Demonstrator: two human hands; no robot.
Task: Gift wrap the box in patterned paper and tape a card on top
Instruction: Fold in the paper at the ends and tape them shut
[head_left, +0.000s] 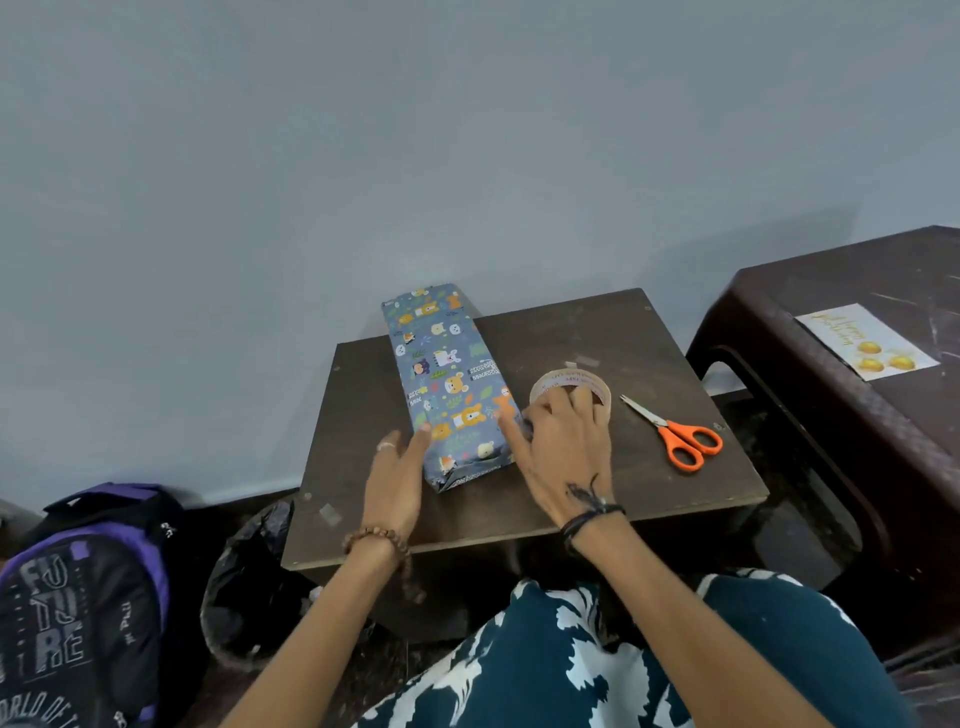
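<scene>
Head view: the wrapped box (451, 387), in blue paper printed with cartoon animals, lies lengthwise on the small dark table (649, 483). The left hand (397, 480) rests flat against its near left side, fingers straight and loosely together. The right hand (563, 452) touches its right edge, fingers spread over the tape roll (570, 387). Orange-handled scissors (675, 434) lie just right. The card (868, 340) sits on a brown plastic stool (831, 415), well apart.
</scene>
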